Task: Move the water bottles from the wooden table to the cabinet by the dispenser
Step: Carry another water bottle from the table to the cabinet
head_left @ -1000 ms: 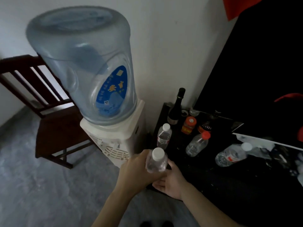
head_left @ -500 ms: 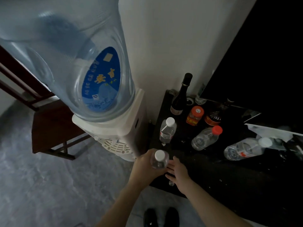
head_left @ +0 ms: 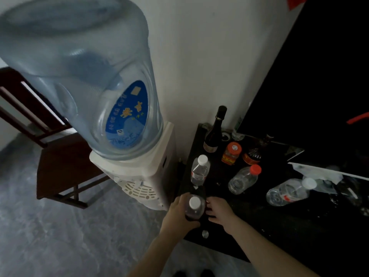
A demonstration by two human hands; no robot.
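Head view
Held bottle (head_left: 194, 206): clear plastic, white cap, upright with long axis vertical and cap toward the camera; at the front left corner of the black cabinet (head_left: 249, 222), base at or just above the top, contact not clear.
Left hand (head_left: 180, 211): wrapped round the held bottle's left side, fingers curled onto its body.
Right hand (head_left: 218, 211): beside the bottle on its right, fingers half spread and reaching toward it; touching or not, cannot tell.
Standing bottle (head_left: 199, 172): white cap, upright, near the cabinet's left edge just behind the held one; white label with a red band, print too small to read.
Red-capped bottle (head_left: 244, 178): clear, lying on its side mid-cabinet, cap pointing back and right, base toward the front.
Large lying bottle (head_left: 289, 191): on its side further right, white cap pointing right, label with red marks, unreadable.
Dark glass bottle (head_left: 214, 130): upright at the back left corner, pale label at the base, unreadable.
Orange-lidded jar (head_left: 231, 152): upright beside the dark bottle, red and yellow label, text unreadable.
Dispenser (head_left: 137, 176): white, just left of the cabinet's left edge, blue water jug (head_left: 79, 76) inverted on top; blue oval label with yellow characters, not legible.
Wooden chair (head_left: 60, 156): dark, behind and left of the dispenser.
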